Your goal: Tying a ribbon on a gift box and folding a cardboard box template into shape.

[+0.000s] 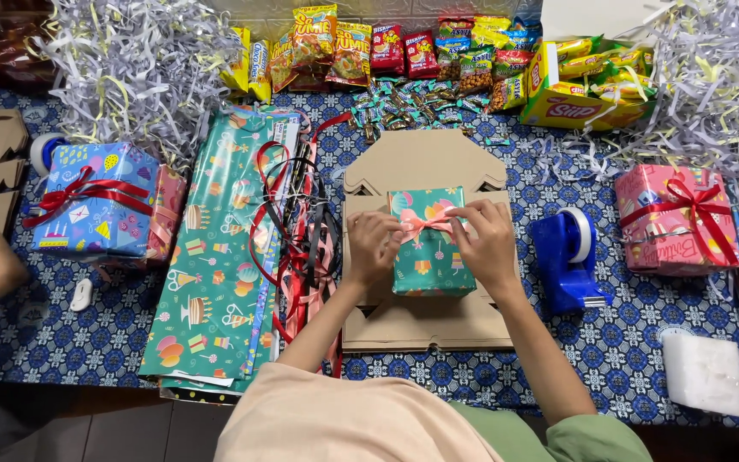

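While the small teal gift-wrapped box [427,257] sits on flat brown cardboard [425,321], our left hand [372,248] pinches its pink ribbon bow [425,224]. Our right hand [486,246] grips it too — both clenched.

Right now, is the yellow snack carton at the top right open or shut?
Open. The yellow snack carton has its white lid flipped up, and yellow packets show inside.

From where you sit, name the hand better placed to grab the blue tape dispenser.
Right hand, probably: the blue tape dispenser sits just beside it, while the left hand lies across the green wrapped gift box.
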